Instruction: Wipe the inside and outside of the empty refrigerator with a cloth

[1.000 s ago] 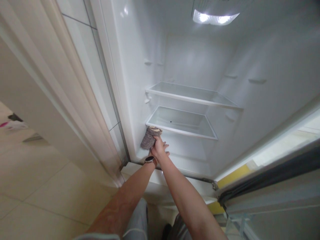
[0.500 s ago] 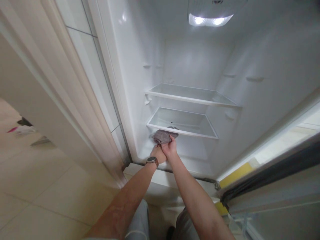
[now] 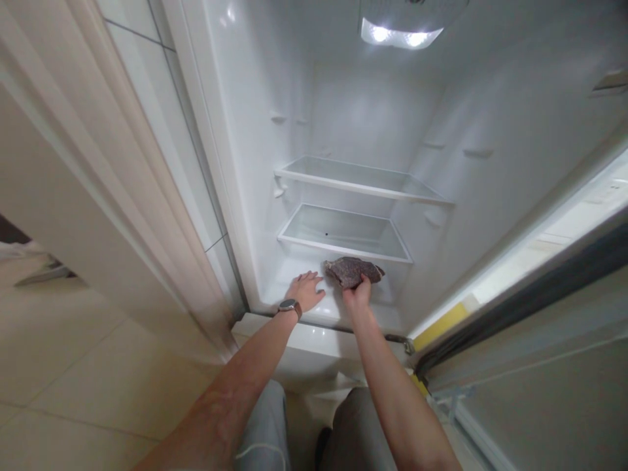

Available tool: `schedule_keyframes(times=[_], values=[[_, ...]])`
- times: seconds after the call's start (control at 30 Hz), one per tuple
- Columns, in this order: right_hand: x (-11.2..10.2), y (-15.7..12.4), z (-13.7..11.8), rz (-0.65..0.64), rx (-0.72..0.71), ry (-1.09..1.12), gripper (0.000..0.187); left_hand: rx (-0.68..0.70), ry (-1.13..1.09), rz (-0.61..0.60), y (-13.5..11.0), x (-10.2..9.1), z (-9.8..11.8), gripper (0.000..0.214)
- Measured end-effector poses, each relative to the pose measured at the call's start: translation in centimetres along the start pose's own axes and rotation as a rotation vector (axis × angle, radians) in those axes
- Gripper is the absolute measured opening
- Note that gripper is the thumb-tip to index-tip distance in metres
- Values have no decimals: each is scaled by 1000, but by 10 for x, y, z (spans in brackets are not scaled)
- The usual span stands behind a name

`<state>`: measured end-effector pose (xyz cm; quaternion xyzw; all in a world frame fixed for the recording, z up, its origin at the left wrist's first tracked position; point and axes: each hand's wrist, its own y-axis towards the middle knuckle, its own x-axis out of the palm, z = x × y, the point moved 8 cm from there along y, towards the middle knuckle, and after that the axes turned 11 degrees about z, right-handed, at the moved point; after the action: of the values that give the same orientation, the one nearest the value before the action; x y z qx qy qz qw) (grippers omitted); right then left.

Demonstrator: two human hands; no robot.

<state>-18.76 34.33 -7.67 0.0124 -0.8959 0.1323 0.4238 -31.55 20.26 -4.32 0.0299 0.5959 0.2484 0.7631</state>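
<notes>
A folded grey-brown cloth (image 3: 352,271) is gripped in my right hand (image 3: 359,294), thumb on top, just in front of the lower glass shelf (image 3: 343,250). My left hand (image 3: 306,291), with a watch (image 3: 289,305) on the wrist, is spread out to the left of the cloth. Its fingers are apart and hold nothing, and it appears to rest on the fridge floor (image 3: 333,313). A gap shows between this hand and the cloth.
Above the lower shelf sits an upper glass shelf (image 3: 363,185). A lamp (image 3: 400,36) lights the white interior. The opened door (image 3: 530,379) stands at the right, with a yellow strip (image 3: 441,326) near its hinge. A pale frame (image 3: 112,163) borders the left.
The hands, close together before, have parted. My right hand has moved right with the cloth, and my left hand has come off it and opened. The view has shifted slightly.
</notes>
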Motion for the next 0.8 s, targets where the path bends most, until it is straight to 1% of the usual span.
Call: schedule_keyframes(times=[0.07, 0.13, 0.23, 0.33, 0.43, 0.53, 0.63, 0.73, 0.8], values=[[1, 2, 0, 68, 13, 26, 25, 1, -3, 7, 0, -1, 0, 53], [1, 3, -3, 111, 18, 106, 26, -6, -6, 9, -1, -2, 1, 53], [-5, 6, -13, 168, 11, 229, 28, -13, -5, 10, -1, -3, 2, 53], [-19, 11, -35, 264, 5, 337, 28, -7, -7, 13, -1, -4, 3, 53], [-32, 14, -62, 346, -8, 433, 35, -4, -16, 10, -1, -5, 3, 54], [-37, 10, -78, 349, 33, 491, 36, 1, -19, -1, -1, -5, 4, 55], [-34, -1, -76, 318, 104, 553, 37, -6, -18, -4, -1, -5, 4, 54], [-32, -18, -65, 321, 66, 523, 37, -18, -19, -13, -2, -4, 3, 54], [-25, -30, -52, 296, 41, 455, 34, -16, -16, -15, -2, -3, 3, 54]])
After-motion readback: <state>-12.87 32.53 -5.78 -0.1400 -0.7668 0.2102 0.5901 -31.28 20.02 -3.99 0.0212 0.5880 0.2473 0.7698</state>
